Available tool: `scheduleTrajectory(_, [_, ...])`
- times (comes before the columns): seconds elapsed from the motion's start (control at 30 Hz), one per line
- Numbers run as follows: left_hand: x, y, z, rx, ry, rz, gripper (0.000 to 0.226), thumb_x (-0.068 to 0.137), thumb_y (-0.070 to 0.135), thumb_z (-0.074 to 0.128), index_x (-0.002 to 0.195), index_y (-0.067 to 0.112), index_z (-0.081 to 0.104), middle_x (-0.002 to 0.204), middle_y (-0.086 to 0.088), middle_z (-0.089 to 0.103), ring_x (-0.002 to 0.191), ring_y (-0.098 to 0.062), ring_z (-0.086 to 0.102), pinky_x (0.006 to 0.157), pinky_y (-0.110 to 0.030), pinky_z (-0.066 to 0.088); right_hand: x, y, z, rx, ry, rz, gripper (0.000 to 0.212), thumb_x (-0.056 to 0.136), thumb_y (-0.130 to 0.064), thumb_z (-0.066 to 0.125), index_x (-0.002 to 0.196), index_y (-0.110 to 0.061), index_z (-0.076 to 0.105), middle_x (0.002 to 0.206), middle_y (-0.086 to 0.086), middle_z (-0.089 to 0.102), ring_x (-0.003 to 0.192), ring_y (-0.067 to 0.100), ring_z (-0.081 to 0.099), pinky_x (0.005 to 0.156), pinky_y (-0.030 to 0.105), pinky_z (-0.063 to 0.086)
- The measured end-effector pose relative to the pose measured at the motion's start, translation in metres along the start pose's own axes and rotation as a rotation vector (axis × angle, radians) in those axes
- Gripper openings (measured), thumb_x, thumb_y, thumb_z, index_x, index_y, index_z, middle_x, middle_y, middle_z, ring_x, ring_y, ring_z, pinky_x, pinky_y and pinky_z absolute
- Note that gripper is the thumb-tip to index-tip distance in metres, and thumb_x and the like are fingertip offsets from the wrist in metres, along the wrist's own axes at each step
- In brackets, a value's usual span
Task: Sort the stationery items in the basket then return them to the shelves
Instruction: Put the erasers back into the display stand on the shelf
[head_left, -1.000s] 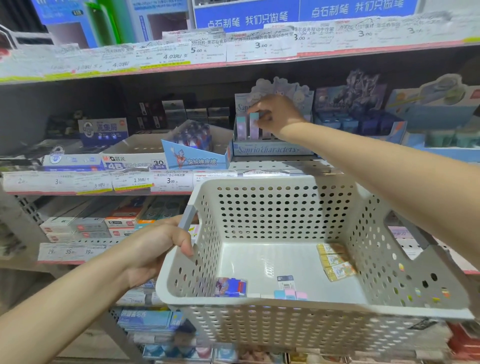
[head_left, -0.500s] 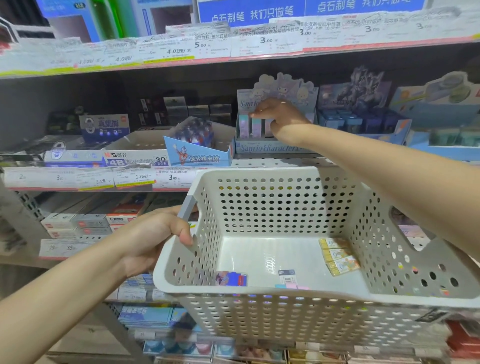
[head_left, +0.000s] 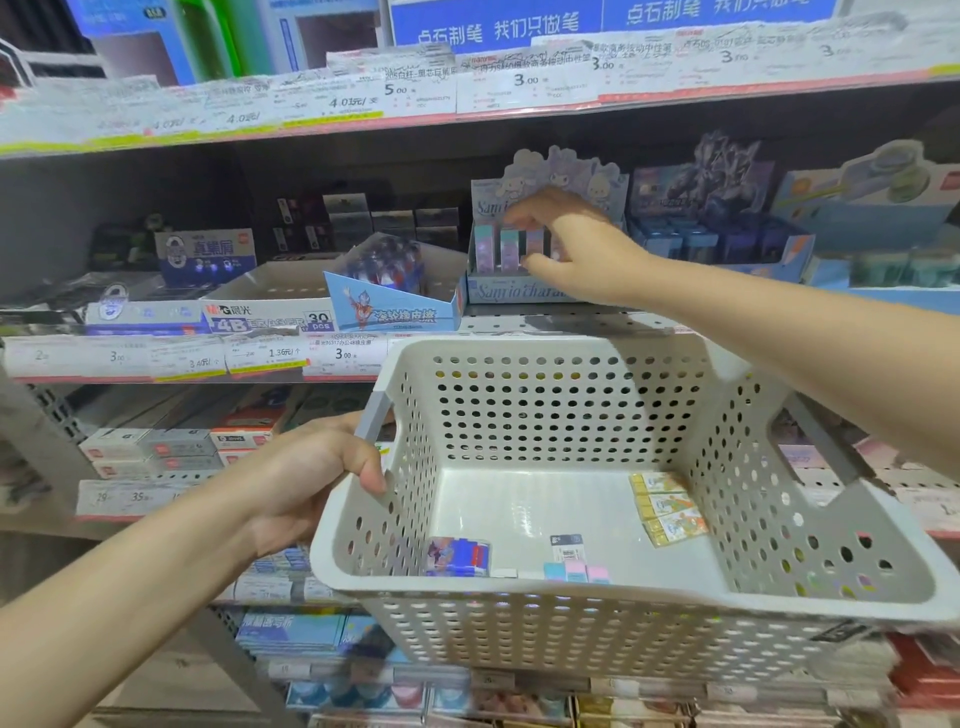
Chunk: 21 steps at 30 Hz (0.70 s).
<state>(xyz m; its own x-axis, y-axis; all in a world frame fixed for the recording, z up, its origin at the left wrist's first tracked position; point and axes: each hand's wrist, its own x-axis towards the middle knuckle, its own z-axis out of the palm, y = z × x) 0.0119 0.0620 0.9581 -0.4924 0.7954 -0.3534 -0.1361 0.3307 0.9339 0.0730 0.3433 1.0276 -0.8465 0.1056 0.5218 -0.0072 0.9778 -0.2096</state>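
Left hand (head_left: 306, 483) grips the perforated white plastic basket (head_left: 519, 618) by its rim. Inside: blue eraser pack (head_left: 458, 557), pastel erasers (head_left: 575, 569), three yellow packs (head_left: 667, 506). Beyond, "4B ERASER 30 pcs" box (head_left: 260, 319). Right hand (head_left: 576, 244), now reaching lower, pinches an eraser in the "Sanrio characters" display box (head_left: 511, 291).

I see 2 bare forearms; no sleeve reaches the wrist. My left hand (head_left: 306, 483) and right hand (head_left: 576, 244) carry no gloves.
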Motion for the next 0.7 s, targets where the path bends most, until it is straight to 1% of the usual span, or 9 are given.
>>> scheduleTrajectory(0.07, [0.000,0.000,0.000,-0.008,-0.005,0.001,0.065,0.048,-0.003,0.048,0.108,0.013,0.064,0.090,-0.024,0.068,0.072,-0.036,0.066,0.057,-0.039,0.054,-0.016,-0.011,-0.002,0.108,0.036,-0.098,0.010,0.088,-0.015,0.056,0.096,-0.012,0.061,0.090,-0.004,0.058,0.080,0.005,0.051,0.073,0.018,0.040])
scheduleTrajectory(0.1, [0.000,0.000,0.000,-0.014,-0.006,0.002,0.064,0.048,-0.003,0.048,0.108,0.013,0.065,0.090,-0.024,0.068,0.072,-0.037,0.066,0.057,-0.039,0.054,-0.025,-0.018,-0.002,0.162,0.035,-0.125,0.007,0.088,-0.014,0.057,0.081,-0.012,0.059,0.074,-0.006,0.055,0.066,0.001,0.047,0.065,0.015,0.038])
scheduleTrajectory(0.17, [0.001,-0.001,-0.001,-0.009,-0.004,0.002,0.064,0.047,-0.003,0.049,0.108,0.012,0.065,0.092,-0.025,0.068,0.073,-0.037,0.066,0.058,-0.040,0.054,-0.043,-0.028,0.002,0.224,-0.015,-0.107,0.029,0.087,-0.011,0.056,0.059,-0.013,0.050,0.053,-0.008,0.044,0.049,0.002,0.041,0.052,0.011,0.033])
scheduleTrajectory(0.23, [0.001,-0.002,-0.001,0.001,0.001,0.001,0.065,0.047,-0.002,0.049,0.108,0.011,0.064,0.093,-0.025,0.068,0.074,-0.038,0.066,0.061,-0.040,0.054,-0.062,-0.036,0.010,0.240,-0.138,-0.091,0.039,0.085,-0.008,0.054,0.047,-0.013,0.045,0.042,-0.009,0.036,0.040,0.006,0.036,0.046,0.012,0.032])
scheduleTrajectory(0.27, [0.001,-0.002,-0.001,0.000,0.000,0.001,0.065,0.047,-0.002,0.049,0.108,0.011,0.064,0.094,-0.025,0.068,0.075,-0.038,0.066,0.062,-0.041,0.053,-0.072,-0.040,0.015,0.224,-0.229,-0.087,0.041,0.084,-0.007,0.054,0.045,-0.013,0.044,0.039,-0.007,0.035,0.038,0.007,0.036,0.045,0.013,0.033])
scheduleTrajectory(0.37, [0.002,-0.003,-0.002,-0.008,0.007,0.002,0.065,0.046,-0.002,0.049,0.108,0.010,0.064,0.095,-0.025,0.066,0.079,-0.038,0.063,0.070,-0.045,0.053,-0.093,-0.045,0.030,0.141,-0.542,-0.039,0.044,0.082,-0.010,0.051,0.042,-0.019,0.037,0.039,-0.004,0.032,0.038,0.010,0.029,0.050,0.028,0.039])
scheduleTrajectory(0.47, [0.003,-0.004,-0.003,-0.012,0.009,-0.002,0.064,0.045,-0.002,0.049,0.106,0.010,0.065,0.096,-0.027,0.065,0.081,-0.039,0.062,0.073,-0.047,0.052,-0.107,-0.043,0.045,0.014,-0.863,0.061,0.037,0.086,-0.015,0.050,0.050,-0.020,0.048,0.047,-0.003,0.046,0.042,0.007,0.041,0.050,0.023,0.037])
scheduleTrajectory(0.57, [0.003,-0.004,-0.002,-0.012,0.002,0.002,0.066,0.045,-0.003,0.048,0.107,0.009,0.064,0.093,-0.025,0.065,0.076,-0.037,0.063,0.065,-0.042,0.054,-0.117,-0.036,0.064,-0.144,-1.144,0.142,0.026,0.085,-0.012,0.048,0.059,-0.012,0.048,0.054,0.001,0.045,0.057,0.019,0.045,0.051,0.023,0.034])
scheduleTrajectory(0.7, [0.002,-0.003,-0.001,-0.018,0.010,0.004,0.068,0.045,-0.003,0.048,0.109,0.011,0.064,0.091,-0.027,0.064,0.076,-0.037,0.061,0.061,-0.039,0.054,-0.122,-0.031,0.073,-0.128,-1.337,0.213,0.031,0.079,0.000,0.050,0.053,-0.013,0.037,0.056,0.003,0.031,0.055,0.020,0.031,0.053,0.025,0.026])
